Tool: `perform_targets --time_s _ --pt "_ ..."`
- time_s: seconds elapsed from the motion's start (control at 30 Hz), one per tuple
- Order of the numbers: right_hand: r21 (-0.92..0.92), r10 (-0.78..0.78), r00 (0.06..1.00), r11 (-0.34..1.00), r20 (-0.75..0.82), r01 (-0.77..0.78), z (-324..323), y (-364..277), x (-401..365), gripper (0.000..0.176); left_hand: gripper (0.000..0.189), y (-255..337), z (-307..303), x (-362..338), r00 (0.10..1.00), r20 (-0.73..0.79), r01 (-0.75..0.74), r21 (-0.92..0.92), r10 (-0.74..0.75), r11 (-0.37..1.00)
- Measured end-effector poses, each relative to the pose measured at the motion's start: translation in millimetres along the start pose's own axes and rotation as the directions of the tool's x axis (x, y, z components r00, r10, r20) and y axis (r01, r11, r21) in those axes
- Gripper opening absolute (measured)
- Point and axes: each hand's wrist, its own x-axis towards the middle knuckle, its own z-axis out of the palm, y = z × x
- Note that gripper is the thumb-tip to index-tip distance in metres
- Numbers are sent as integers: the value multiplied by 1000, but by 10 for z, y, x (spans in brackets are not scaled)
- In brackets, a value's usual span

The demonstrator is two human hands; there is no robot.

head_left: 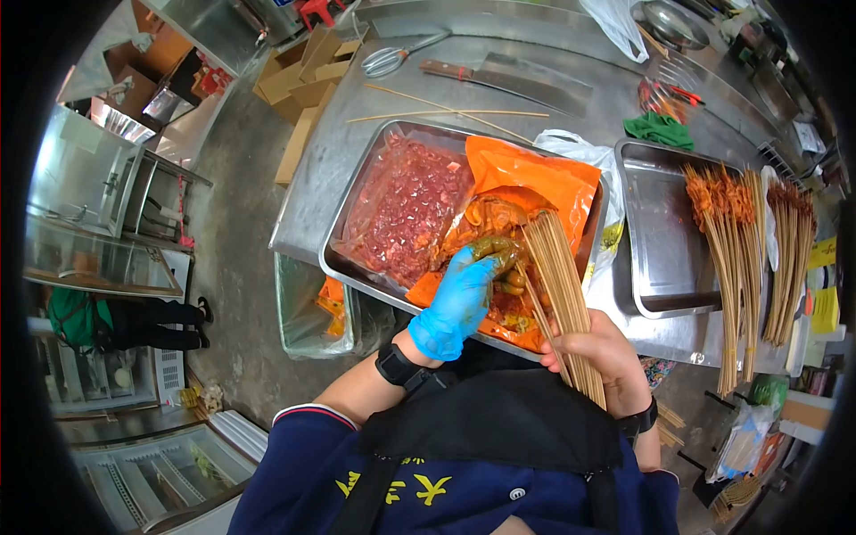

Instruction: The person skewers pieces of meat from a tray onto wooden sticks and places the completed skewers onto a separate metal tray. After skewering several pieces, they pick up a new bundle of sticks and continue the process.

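Observation:
My left hand (468, 290) wears a blue glove whose fingers are smeared with orange-brown marinade. Its fingers curl over marinated meat (490, 216) in an opened orange bag (535, 169); the exact piece they pinch is mostly hidden. Beside it, my right hand (606, 357), bare, grips a thick bundle of bamboo skewers (562, 285). One skewer stands apart from the bundle, angled toward the gloved fingers. The bag lies in a metal tray (334, 259), next to a clear bag of dark red chopped meat (406, 209).
Right of the tray, a second metal tray (651, 241) carries loaded meat skewers (722, 214). A cleaver (499, 80), a whisk (385, 61) and loose skewers (446, 114) lie behind. A lined bin (312, 308) stands front left. Another person (134, 323) is at far left.

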Motion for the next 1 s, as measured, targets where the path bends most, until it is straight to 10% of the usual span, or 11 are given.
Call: perform_targets --time_s 0.27,0.4,0.6,0.67,0.8,0.93,1.0 --pt "-84 -7 1000 996 12 8 -40 8 79 17 27 74 -145 35 999 20 34 189 -39 981" --pt "-31 -42 999 999 -1 42 -76 23 74 18 33 393 -413 41 964 -82 -218 302 253 928" --pt "-45 -42 999 998 -10 42 -51 0 69 24 26 427 -576 -94 950 -84 -222 498 301 839" --pt "-42 -50 999 998 -3 50 -48 0 77 28 21 372 -501 -117 976 -45 -96 787 212 609" --pt "-23 -47 999 999 -2 47 -36 2 76 31 26 199 -279 -126 938 294 -196 885 181 -421" --pt "-6 -50 998 999 31 50 -62 44 102 32 20 73 -254 -18 946 299 -161 764 122 -624" --pt "-18 -44 999 999 27 45 -64 53 94 33 16 117 -349 -9 934 306 -187 859 184 -477"
